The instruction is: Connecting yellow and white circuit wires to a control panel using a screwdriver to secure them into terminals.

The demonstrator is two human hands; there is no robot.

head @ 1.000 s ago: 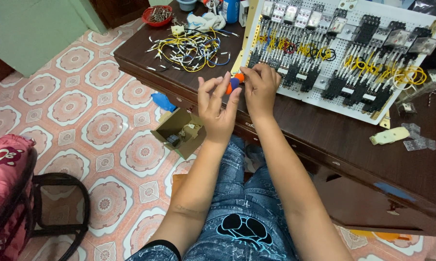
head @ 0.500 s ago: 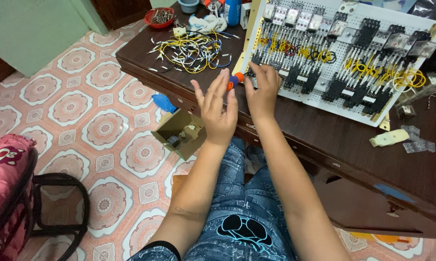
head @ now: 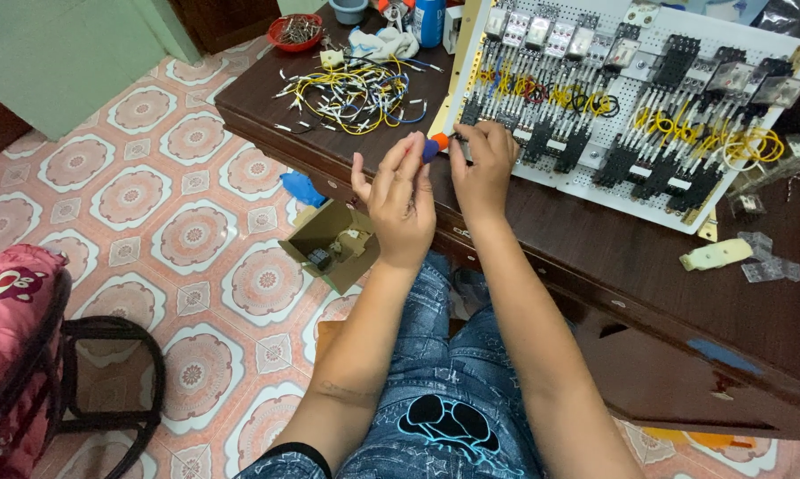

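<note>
Patterned floor tiles point(head: 187, 235) in pink and cream spread under a dark brown wooden table point(head: 595, 257), seen from above by a seated person in blue jeans. Over the table's near edge the right hand point(head: 482, 168) is closed in a pinch around a small screwdriver with an orange and blue handle point(head: 435, 145); the handle end sticks out to the left between the two hands, and the shaft is hidden behind the fingers, so where its tip sits cannot be told. The left hand point(head: 400, 206) is raised just beside it, palm turned toward the camera, fingers straight and held loosely together, their tips touching or nearly touching the blue end of the handle.

Just beyond the right hand leans a white perforated panel point(head: 595, 182) carrying rows of black relay sockets, clear relays and loops of yellow wire. Left of the panel, on the table, lies a tangled bundle of yellow, white and blue wires point(head: 356, 93). Farther back stand a red bowl of small metal parts point(head: 295, 31) and a blue bottle point(head: 428, 19). Below the left hand an open brown cardboard box point(head: 331, 244) holds a few small parts. A cream plastic piece point(head: 715, 255) lies on the table to the right, and a pink bag point(head: 10, 328) rests on a black chair at the lower left.
</note>
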